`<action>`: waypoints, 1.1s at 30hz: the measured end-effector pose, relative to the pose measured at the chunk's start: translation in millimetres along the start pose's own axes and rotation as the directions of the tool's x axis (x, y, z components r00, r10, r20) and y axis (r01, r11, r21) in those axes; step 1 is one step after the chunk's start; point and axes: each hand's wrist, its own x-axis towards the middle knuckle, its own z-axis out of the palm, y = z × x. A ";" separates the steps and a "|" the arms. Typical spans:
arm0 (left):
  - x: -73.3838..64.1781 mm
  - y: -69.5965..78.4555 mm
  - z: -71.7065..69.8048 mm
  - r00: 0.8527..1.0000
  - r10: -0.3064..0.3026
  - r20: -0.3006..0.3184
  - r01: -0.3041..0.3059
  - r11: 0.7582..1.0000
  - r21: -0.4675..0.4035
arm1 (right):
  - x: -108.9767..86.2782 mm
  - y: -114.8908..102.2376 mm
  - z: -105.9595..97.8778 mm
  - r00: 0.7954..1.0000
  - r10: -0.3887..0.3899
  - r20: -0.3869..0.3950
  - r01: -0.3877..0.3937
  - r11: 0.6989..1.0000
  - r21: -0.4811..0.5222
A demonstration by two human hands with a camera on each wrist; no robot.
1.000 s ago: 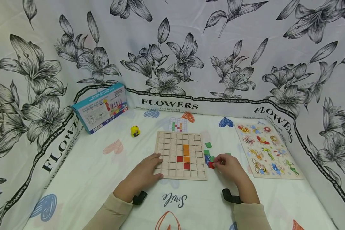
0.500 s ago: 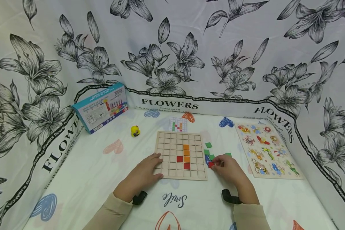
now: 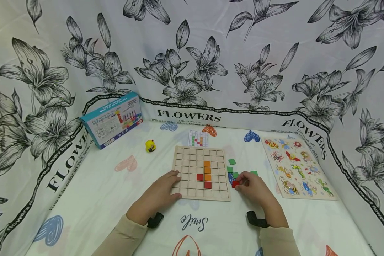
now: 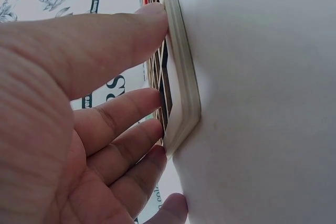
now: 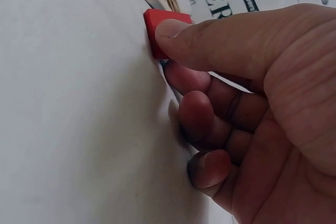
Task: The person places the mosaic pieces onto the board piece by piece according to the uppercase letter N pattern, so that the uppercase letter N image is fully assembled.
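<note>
Clock dirs = head view, from centre of the wooden grid bd (image 3: 200,169). R hand (image 3: 252,185) is just outside it, btwn 3 & 4 o'clock; grip nearly closed, thumb + fingertip pinching a red tile (image 3: 235,184), which is just off the bd's edge. Can't tell if that tile touches the cloth (image 3: 166,227). L hand (image 3: 161,190) at approx 8 o'clock, grip slack, fingers a bit apart, thumb + fingertips touching the bd's edge. In the bd: 3 orange tiles (image 3: 207,170) in a column, a placed red one (image 3: 208,185) at 6 o'clock of the lowest, another red (image 3: 200,176) at its 9. Four green tiles (image 3: 230,169) in view on the cloth, approx 2 to 3 o'clock. Pattern card (image 3: 198,138) at 12, near the bd. Yellow toy duck (image 3: 150,145) at 10; boxed game (image 3: 115,122) same dir., further out. Insect puzzle (image 3: 299,169) at 3, well apart from the bd.
</note>
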 end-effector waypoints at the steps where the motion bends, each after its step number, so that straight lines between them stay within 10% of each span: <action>1: 0.0 -0.3 0.4 1.000 -0.001 0.000 0.001 1.000 0.000 | 0.2 0.5 -0.2 1.000 -0.005 0.002 0.005 1.000 -0.002; 10: 0.5 -1.5 0.7 1.000 0.005 -0.001 -0.005 1.000 0.001 | 3.9 -2.0 -6.8 0.999 -0.026 -0.033 0.030 0.993 0.116; 19: 2.4 -1.8 -2.2 1.000 -0.004 0.005 0.003 1.000 0.014 | 36.9 -78.3 16.5 0.994 -0.092 -0.061 0.106 0.951 0.291; 33: 2.2 -0.6 0.3 1.000 -0.007 0.007 0.007 1.000 0.006 | 75.9 -121.1 72.3 0.986 -0.167 0.004 0.166 0.983 0.083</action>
